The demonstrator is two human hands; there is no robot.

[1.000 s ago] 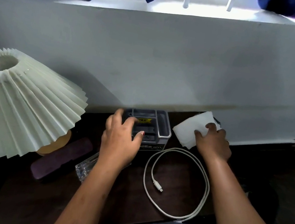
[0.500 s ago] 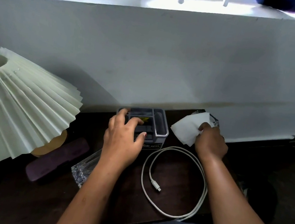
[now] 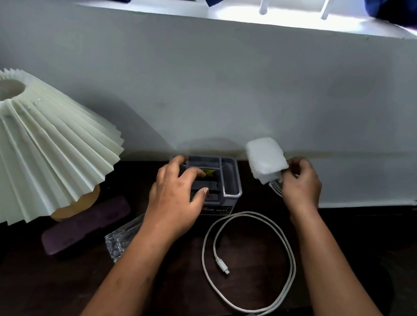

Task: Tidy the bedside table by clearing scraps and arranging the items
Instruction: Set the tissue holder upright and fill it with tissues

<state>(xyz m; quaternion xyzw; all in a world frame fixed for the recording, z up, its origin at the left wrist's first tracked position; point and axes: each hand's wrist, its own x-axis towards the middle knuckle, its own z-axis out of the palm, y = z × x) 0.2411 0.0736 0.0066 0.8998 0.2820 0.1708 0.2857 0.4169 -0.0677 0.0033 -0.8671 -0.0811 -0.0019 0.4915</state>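
We see the left hand set on top of the grey organiser box, which stands on the dark tabletop right against the white wall. Its grip is closed on the box, with the fingers curled over the open compartments and the thumb pressed to the near edge. To the right of the box, the right hand is raised off the tabletop. Its grip is narrow and pinches a folded white tissue, which hangs in the air above the box's right rear corner and close to the wall. Something clear shows just under the tissue at the fingers, and we cannot tell what it is. In front of the box and to its right, a white cable lies in a loose loop with its plug end inside the loop. To the front left of the box, a clear plastic piece is partly hidden under the left forearm, and a dark purple case lies just beyond it. Further left of the box stands a lamp with a pleated cream lampshade.
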